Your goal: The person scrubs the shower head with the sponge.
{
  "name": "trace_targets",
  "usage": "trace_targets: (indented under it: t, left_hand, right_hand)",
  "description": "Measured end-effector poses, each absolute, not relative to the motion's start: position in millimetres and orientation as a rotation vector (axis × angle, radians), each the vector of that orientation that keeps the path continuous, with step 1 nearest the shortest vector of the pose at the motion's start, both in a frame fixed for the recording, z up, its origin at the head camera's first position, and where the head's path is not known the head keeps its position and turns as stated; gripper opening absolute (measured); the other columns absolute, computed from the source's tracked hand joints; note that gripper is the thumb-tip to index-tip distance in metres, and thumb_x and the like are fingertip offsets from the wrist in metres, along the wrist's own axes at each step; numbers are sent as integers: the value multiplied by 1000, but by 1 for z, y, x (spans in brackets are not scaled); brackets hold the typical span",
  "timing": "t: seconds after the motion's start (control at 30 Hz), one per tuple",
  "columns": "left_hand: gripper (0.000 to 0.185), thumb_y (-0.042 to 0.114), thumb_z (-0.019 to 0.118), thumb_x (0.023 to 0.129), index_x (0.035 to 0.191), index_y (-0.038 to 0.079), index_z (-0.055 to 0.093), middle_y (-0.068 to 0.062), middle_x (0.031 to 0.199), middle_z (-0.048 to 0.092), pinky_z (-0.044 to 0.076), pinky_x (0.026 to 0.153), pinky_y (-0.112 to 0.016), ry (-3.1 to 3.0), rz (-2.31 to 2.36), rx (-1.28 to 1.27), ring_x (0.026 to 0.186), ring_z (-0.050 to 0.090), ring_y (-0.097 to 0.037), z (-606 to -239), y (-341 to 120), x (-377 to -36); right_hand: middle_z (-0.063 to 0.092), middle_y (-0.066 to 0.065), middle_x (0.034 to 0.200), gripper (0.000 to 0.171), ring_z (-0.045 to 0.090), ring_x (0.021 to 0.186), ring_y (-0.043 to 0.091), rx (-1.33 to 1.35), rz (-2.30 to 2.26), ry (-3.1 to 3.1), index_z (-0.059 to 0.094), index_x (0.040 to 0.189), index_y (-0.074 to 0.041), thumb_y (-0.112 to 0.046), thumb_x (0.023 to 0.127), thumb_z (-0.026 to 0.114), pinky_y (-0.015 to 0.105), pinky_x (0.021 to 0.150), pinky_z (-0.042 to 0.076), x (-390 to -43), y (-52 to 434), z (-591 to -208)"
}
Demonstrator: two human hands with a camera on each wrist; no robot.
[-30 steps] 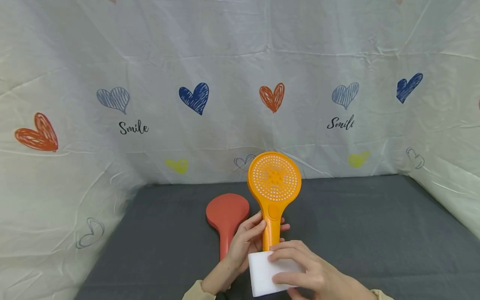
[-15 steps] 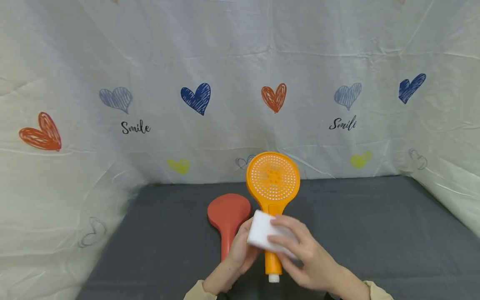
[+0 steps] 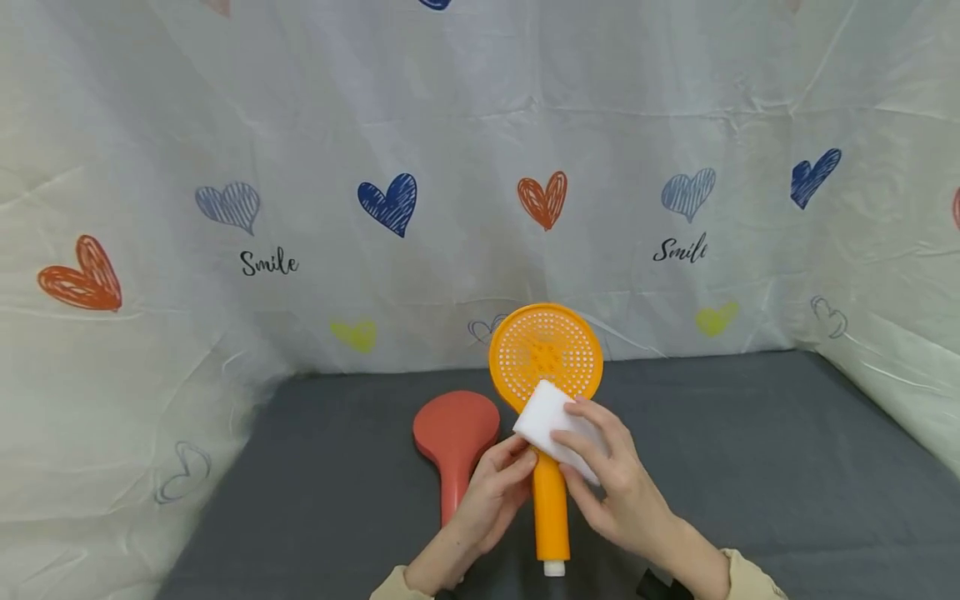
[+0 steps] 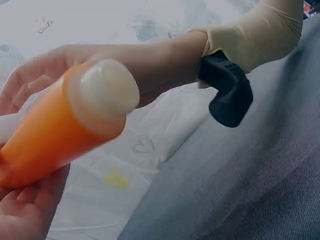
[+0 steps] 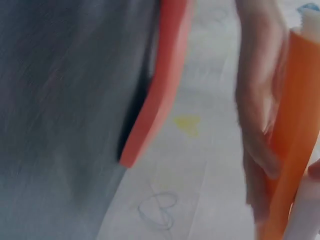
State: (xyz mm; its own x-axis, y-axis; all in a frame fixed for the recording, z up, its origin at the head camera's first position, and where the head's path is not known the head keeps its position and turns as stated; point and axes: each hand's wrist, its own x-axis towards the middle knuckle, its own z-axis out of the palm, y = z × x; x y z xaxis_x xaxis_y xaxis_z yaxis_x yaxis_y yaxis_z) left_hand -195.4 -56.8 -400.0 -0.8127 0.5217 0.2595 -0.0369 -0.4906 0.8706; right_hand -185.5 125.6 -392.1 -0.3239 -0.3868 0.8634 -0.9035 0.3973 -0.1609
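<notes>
An orange-yellow shower head [image 3: 551,517] stands tilted up in front of me, its round perforated face towards me. My left hand [image 3: 487,504] grips its handle near the neck, thumb in front. My right hand [image 3: 618,479] holds a white sponge block [image 3: 547,417] between thumb and fingers, over the neck and lower edge of the face. Close up in the left wrist view are the orange handle [image 4: 45,135] and its white threaded end [image 4: 112,87]. The right wrist view has the handle [image 5: 295,110] at its right side, with left-hand fingers [image 5: 257,95] around it.
A red shower-head-shaped piece [image 3: 456,429] lies on the dark grey tabletop [image 3: 322,500], just left of my hands, its handle partly behind my left hand. White cloth [image 3: 465,100] printed with hearts and "Smile" hangs at the back and sides.
The sponge in my right hand has moved up from the handle's lower end to the neck and lower face. The handle's white end has come into view; my left hand keeps its grip.
</notes>
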Motion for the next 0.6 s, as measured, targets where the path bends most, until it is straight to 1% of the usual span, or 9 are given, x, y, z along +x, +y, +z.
trace_targets:
  t: [0.03,0.1,0.23,0.3,0.37,0.47,0.53,0.6]
  left_hand:
    - [39,8,41,99,135,-7,37,-4,120,52,44,90,-28,1357,2341,728,101,52,-15,-400,-56,-195]
    - [38,7,40,98,133,-7,38,-4,119,54,45,89,-27,1352,2351,723,101,54,-15,-399,-55,-193]
    - [41,8,34,99,136,-8,31,-9,124,54,44,94,-33,1238,2387,786,112,54,-21,-398,-54,-191]
    - [41,11,32,101,137,-7,26,-11,126,53,43,96,-37,1187,2401,783,118,51,-25,-397,-52,-191]
    - [39,12,33,101,136,-4,25,-10,124,52,41,97,-40,1155,2415,738,119,50,-26,-398,-51,-191]
    - [38,15,38,101,134,-1,28,-9,119,54,44,95,-38,1220,2442,639,114,54,-24,-400,-50,-191]
    - [38,15,42,100,132,-2,33,-7,116,54,46,92,-34,1283,2457,556,106,56,-21,-400,-50,-192]
    - [39,13,46,98,133,-4,38,-8,118,55,46,90,-31,1361,2455,509,101,56,-19,-401,-50,-193]
  right_hand:
    - [42,22,129,28,37,121,35,1097,854,-1896,60,114,-8,-26,96,48,29,105,27,-184,125,-392]
    - [43,23,129,27,38,121,36,1157,867,-1884,60,115,-8,-24,96,50,30,105,28,-178,126,-393]
    - [44,26,125,24,40,118,36,1439,879,-1793,61,112,-4,-14,91,54,33,105,30,-162,131,-394]
    - [45,27,122,22,40,117,37,1564,886,-1742,61,109,-2,-10,89,56,34,104,33,-158,134,-394]
    - [45,28,120,21,41,117,37,1620,907,-1712,61,106,0,-7,87,57,35,102,35,-155,135,-394]
    - [44,28,119,20,41,117,37,1550,1010,-1726,60,107,-1,-6,88,59,33,102,35,-152,132,-392]
    - [43,28,119,20,42,115,35,1402,1080,-1768,59,108,-2,-7,89,60,29,101,36,-152,126,-389]
    - [42,29,119,25,43,112,33,1211,1147,-1825,58,108,-2,-1,84,65,25,98,36,-153,120,-386]
